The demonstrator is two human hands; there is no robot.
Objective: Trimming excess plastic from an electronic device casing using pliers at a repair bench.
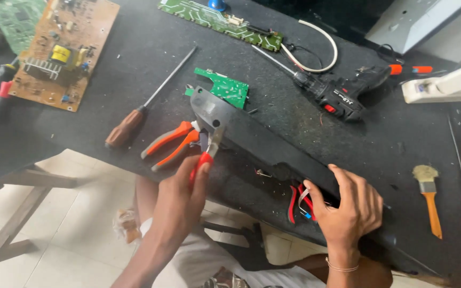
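My left hand (180,197) is closed on a small red-handled tool (203,161). Its metal tip (215,140) rests against the near-left end of a long black plastic bar (252,136) that lies slantwise on the dark table (150,48). My right hand (348,208) grips the bar's other end, near the table's front edge, with fingers spread over it. Red and blue wires (300,205) loop out just left of that hand. A small green circuit board (225,88) lies behind the bar's left end.
Orange-handled pliers (169,141) and a brown-handled screwdriver (129,125) lie left of the bar. A black cordless drill (337,96) sits behind it, a paintbrush (430,197) to the right. A brown circuit board (62,50) and a long green board (220,18) lie at the back.
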